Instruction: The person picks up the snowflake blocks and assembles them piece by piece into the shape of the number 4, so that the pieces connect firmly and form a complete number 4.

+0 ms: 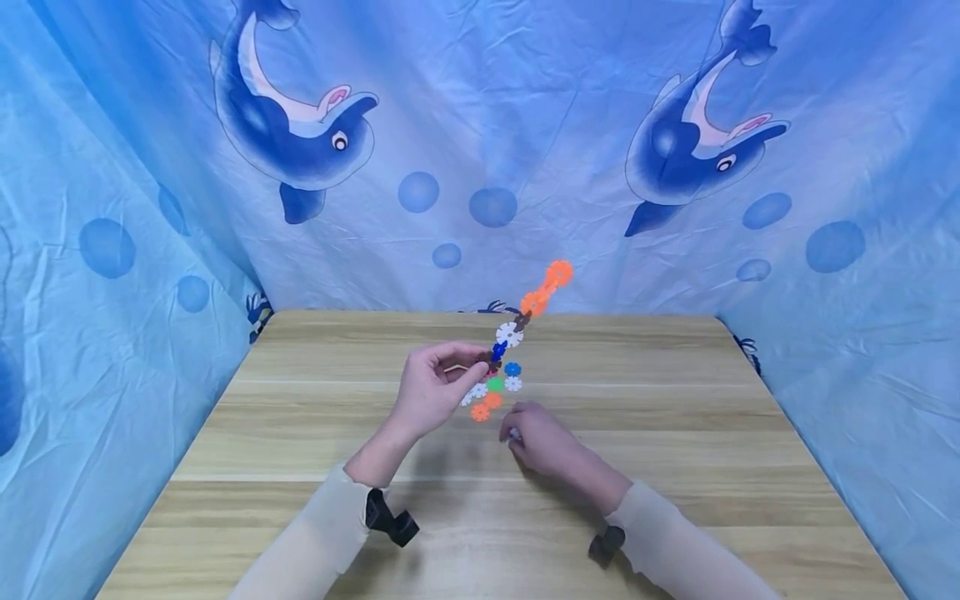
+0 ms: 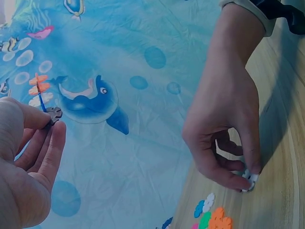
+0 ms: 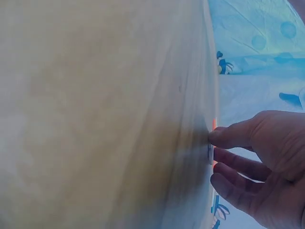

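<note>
The person wears long, plain off-white sleeves, the left sleeve (image 1: 300, 533) and right sleeve (image 1: 686, 542) creased lightly near the cuffs, with the left hand (image 1: 431, 390) and right hand (image 1: 543, 437) bare. At the left cuff sits a black, angular wrist mount (image 1: 380, 512) ending in a small block; at the right, a dark wrist device (image 1: 607, 546) shows a rounded outline, its finer details too small to read.
</note>
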The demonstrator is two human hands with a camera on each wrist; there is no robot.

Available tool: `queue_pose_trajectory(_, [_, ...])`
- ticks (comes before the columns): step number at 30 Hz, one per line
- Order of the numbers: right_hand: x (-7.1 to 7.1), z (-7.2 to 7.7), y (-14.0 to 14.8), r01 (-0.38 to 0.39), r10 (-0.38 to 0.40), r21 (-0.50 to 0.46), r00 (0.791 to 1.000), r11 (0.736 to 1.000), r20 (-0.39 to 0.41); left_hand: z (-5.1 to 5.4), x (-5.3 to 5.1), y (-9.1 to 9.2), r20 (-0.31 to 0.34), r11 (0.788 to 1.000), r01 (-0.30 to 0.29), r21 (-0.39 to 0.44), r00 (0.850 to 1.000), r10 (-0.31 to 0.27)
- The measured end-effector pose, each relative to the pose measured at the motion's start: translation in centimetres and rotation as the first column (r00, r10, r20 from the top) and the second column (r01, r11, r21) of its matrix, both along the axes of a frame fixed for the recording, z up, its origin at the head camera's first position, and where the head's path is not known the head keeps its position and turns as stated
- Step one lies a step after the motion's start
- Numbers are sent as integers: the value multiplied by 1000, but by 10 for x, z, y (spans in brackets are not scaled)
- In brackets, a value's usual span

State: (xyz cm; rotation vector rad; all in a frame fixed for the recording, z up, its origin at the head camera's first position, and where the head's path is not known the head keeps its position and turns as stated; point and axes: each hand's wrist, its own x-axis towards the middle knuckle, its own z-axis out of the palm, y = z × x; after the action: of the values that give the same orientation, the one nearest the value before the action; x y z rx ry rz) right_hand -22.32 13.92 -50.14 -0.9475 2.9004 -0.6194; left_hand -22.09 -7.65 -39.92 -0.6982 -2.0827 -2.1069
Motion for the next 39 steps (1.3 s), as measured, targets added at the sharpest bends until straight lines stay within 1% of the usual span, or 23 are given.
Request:
queue_pose_trajectory(2, [-1,2,1,16,-16,-11,999,1000,28,0,0,0,-1,1000,-1,5,1000,1])
queue_pose_trajectory(5, [-4,4,6,26,-21,-61,996,998,81,0,1,0,-1,1000,-5,9,1000,5])
queue_pose_trajectory(7, [-6,8,11,49,-38,-101,993,994,109,-1,1,-1,1,1000,-12,7,1000,12])
queue_pose_trajectory(9, [-7,13,15,63,-47,-164,993,985,105,0,1,-2,3,1000,-20,4,1000,20])
queue_pose_trajectory(11, [-7,23,20,77,-58,-247,995,966,84,-1,2,-2,11,1000,-28,0,1000,28])
queue_pose_trajectory(13, [-6,35,25,69,-64,-345,998,936,25,-1,2,-2,14,1000,-28,4,1000,28])
queue_pose_trajectory(15, [-5,49,29,35,-73,-446,995,894,-69,-1,2,-2,15,1000,-22,9,1000,22])
queue_pose_trajectory(17, [-2,64,32,-10,-91,-537,983,843,-161,0,2,-1,9,1000,-13,13,1000,13])
queue_pose_trajectory(19, [1,77,34,-62,-112,-619,965,783,-239,0,2,0,5,1000,-9,14,1000,9])
queue_pose_trajectory(21, [4,89,34,-116,-118,-681,951,723,-287,1,3,1,4,1000,-5,12,1000,5])
queue_pose_trajectory(22, [6,94,34,-139,-117,-701,945,699,-304,2,3,2,4,1000,-5,10,1000,5])
queue_pose_trajectory(23, [7,98,33,-160,-112,-718,942,678,-315,3,4,2,4,1000,-5,9,1000,5])
queue_pose_trajectory(25, [10,105,31,-193,-99,-729,936,656,-337,5,5,3,11,1000,-6,10,1000,6])
queue_pose_trajectory(28, [12,111,27,-221,-79,-725,932,653,-354,6,5,3,13,1000,-6,10,1000,6])
queue_pose_trajectory(30, [13,113,24,-228,-68,-718,931,657,-358,7,6,4,13,1000,-4,14,1000,4])
queue_pose_trajectory(36, [14,114,19,-243,-52,-708,929,663,-367,8,6,6,-10,1000,-7,2,1000,7])
queue_pose_trajectory(38, [14,115,18,-249,-53,-698,923,672,-381,7,6,6,-17,1000,-7,-4,1000,7])
queue_pose_trajectory(39, [14,115,18,-250,-57,-687,919,683,-391,6,6,6,-17,1000,-8,-6,1000,8])
